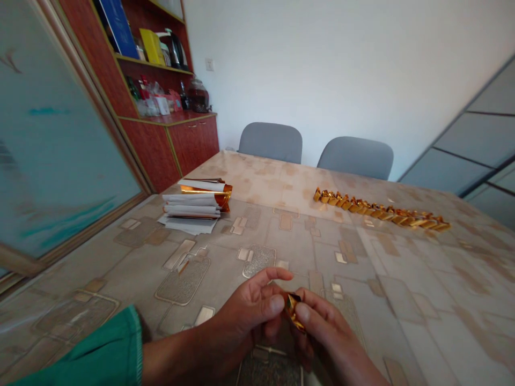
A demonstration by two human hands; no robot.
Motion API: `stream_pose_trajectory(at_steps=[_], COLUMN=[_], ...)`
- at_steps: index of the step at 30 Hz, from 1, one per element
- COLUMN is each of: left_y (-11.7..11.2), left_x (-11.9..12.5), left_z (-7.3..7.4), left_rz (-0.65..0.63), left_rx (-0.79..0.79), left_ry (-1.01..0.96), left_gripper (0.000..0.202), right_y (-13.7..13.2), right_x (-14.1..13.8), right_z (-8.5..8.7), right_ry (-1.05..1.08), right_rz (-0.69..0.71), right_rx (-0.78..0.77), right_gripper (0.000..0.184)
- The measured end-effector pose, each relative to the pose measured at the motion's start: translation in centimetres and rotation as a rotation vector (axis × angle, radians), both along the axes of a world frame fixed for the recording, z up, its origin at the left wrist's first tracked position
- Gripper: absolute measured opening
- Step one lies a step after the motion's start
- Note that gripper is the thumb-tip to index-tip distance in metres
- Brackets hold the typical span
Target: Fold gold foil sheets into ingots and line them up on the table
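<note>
Both my hands meet low in the middle of the view, just above the table [289, 236]. My left hand [249, 311] and my right hand [325, 327] pinch a small folded piece of gold foil paper [293, 311] between thumbs and fingers. My left index finger is stretched out above it. A green sleeve [96, 354] covers my left forearm. Farther back on the left lies a stack of gold and white foil sheets [199, 206]. At the back right, several folded gold pieces [382, 210] lie in a long row.
The table wears a patterned beige cover. Two grey chairs [270, 141] [356, 156] stand at its far side against a white wall. A red-brown cabinet [169, 134] with shelves of bottles and boxes stands at the left, beside a frosted glass panel [52, 155].
</note>
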State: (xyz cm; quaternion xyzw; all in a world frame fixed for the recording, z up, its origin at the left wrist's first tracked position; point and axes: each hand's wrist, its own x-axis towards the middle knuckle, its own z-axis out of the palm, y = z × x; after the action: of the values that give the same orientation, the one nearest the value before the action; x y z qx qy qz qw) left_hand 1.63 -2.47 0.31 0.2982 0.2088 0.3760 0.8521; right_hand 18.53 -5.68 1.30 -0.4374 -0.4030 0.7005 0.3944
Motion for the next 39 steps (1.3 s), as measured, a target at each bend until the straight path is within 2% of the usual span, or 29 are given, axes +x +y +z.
stream_pose_trajectory(at_steps=[5,9,16,22,28,32,39], left_y=[-0.1,0.0,0.1,0.1,0.3,0.4,0.4], left_x=[0.0,-0.1,-0.3,-0.1,-0.1,-0.2,-0.2], left_z=[-0.3,-0.5,-0.3,0.1,-0.4,-0.4,0.2], left_rz=[-0.025,-0.098,-0.147,-0.101,-0.030,-0.041,-0.085], left_rx=[0.008,-0.010,-0.006,-0.026,-0.039,-0.025,-0.048], left_ry=[-0.010,0.032,0.088,0.137,0.200,0.233,0.210], left_gripper=[0.041,0.045,0.036,0.034,0.036,0.036,0.037], right_y=[0.0,0.1,0.5,0.5,0.5,0.8,0.7], right_x=[-0.1,0.1,-0.1,0.1,0.0,0.0,0.1], right_z=[-0.8,-1.5,-1.0,-1.4,-1.7,-1.5,-0.9], right_ry=[0.028,0.002,-0.086,-0.165,-0.194,-0.181,-0.229], right_rz=[0.031,0.046,0.035,-0.046,0.021,0.065,0.085], right_rx=[0.022,0.052,0.044,0.034,0.094,0.117,0.068], right_gripper=[0.049,0.048,0.050,0.052,0.050,0.052,0.054])
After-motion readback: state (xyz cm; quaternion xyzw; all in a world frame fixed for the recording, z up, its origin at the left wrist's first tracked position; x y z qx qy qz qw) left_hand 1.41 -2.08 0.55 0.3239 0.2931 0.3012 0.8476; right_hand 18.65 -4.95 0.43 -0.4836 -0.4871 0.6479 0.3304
